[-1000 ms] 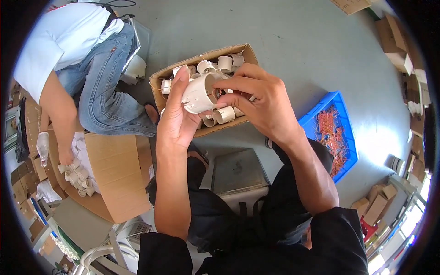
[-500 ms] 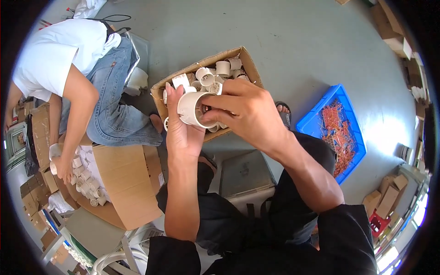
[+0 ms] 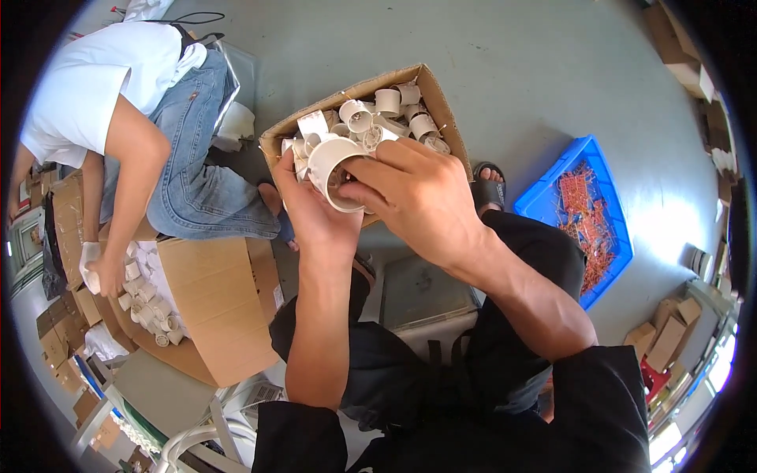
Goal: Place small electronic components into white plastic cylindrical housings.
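A white, open-ended plastic cylinder [image 3: 318,172] rests in my left hand [image 3: 322,225], whose fingers and thumb curl round its outside. Into its open mouth reach the thumb and fingers of my right hand [image 3: 432,203], pinched on something small and dark that I cannot make out. Both hands are over the near side of a cardboard box [image 3: 440,96]. Many similar white cylinders [image 3: 387,101] lie jumbled in that box, some with thin wires sticking out.
A blue plastic crate [image 3: 544,197] with thin red-orange pieces [image 3: 585,209] stands to the right. At left, a person in a white shirt [image 3: 75,87] reaches into another open carton [image 3: 206,299] of white cylinders. A dark flat panel [image 3: 426,292] lies between my legs.
The cylinder in my left hand has tipped, its mouth turning more upward. My right fingers remain inside it. The co-worker's hand has lifted a white piece slightly. The view has shifted a little.
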The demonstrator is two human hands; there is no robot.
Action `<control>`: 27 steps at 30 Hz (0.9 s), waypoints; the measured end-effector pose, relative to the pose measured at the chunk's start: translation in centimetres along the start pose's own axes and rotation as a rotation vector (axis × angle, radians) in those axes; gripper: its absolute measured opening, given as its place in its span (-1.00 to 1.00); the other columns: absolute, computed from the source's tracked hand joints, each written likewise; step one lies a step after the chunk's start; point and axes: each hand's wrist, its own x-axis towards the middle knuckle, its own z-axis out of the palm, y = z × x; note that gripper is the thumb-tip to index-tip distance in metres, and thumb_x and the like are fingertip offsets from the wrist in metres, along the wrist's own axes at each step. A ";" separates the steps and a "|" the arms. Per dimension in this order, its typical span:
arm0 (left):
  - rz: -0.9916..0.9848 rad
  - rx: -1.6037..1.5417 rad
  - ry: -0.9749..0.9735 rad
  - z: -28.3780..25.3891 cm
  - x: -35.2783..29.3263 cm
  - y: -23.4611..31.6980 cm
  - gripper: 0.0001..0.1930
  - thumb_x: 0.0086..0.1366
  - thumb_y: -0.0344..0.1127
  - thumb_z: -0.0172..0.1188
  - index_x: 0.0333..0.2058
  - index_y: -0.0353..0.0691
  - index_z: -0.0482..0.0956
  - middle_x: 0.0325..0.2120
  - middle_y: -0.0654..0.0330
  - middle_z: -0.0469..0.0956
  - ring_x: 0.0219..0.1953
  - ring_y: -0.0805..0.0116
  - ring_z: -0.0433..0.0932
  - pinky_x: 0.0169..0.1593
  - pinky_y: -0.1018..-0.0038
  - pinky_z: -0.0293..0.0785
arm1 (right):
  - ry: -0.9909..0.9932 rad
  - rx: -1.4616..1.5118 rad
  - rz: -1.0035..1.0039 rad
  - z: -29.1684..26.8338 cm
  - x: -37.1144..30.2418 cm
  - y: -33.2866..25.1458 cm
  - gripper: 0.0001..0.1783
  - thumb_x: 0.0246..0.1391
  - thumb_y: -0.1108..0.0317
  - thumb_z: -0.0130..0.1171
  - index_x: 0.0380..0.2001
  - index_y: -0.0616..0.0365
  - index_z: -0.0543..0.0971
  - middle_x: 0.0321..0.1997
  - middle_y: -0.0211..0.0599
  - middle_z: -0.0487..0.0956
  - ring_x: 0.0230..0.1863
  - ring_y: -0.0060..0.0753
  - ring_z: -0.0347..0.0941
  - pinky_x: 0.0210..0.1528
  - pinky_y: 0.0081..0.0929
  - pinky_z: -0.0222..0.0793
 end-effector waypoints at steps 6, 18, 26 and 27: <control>-0.125 -0.152 -0.150 0.5 -1.0 1.1 -0.49 0.25 0.04 -0.13 -0.03 -0.28 0.38 -0.12 0.17 0.48 -0.07 0.35 0.44 -0.03 0.44 0.36 | 0.021 0.067 0.118 -0.9 0.4 0.2 -0.78 -0.27 0.36 0.35 -0.43 0.10 0.63 -0.55 -0.37 0.49 -0.55 -0.33 0.43 -0.54 -0.45 0.37; -0.266 -0.205 -0.142 1.5 -1.0 -0.2 -0.51 0.29 0.05 -0.09 0.01 -0.21 0.39 -0.23 0.17 0.54 -0.16 0.32 0.48 -0.04 0.38 0.38 | -0.038 0.087 0.127 -1.1 0.1 0.0 -0.80 -0.24 0.35 0.34 -0.42 0.08 0.64 -0.58 -0.38 0.48 -0.60 -0.36 0.40 -0.57 -0.45 0.34; -0.180 -0.110 -0.357 1.2 -0.7 0.3 -0.51 0.34 -0.14 -0.31 0.11 -0.32 0.30 -0.26 0.08 0.52 -0.20 0.29 0.48 -0.08 0.37 0.38 | -0.026 -0.023 0.034 -0.8 0.0 -0.2 -0.82 -0.32 0.36 0.31 -0.50 0.03 0.61 -0.57 -0.41 0.48 -0.54 -0.35 0.42 -0.53 -0.41 0.36; -0.154 -0.066 -0.346 1.2 -0.8 0.3 -0.52 0.35 -0.16 -0.32 0.09 -0.33 0.32 -0.26 0.07 0.51 -0.21 0.28 0.48 -0.08 0.37 0.38 | -0.008 -0.032 0.016 -0.8 0.0 -0.2 -0.80 -0.33 0.35 0.32 -0.48 0.04 0.61 -0.56 -0.41 0.48 -0.53 -0.35 0.43 -0.53 -0.41 0.36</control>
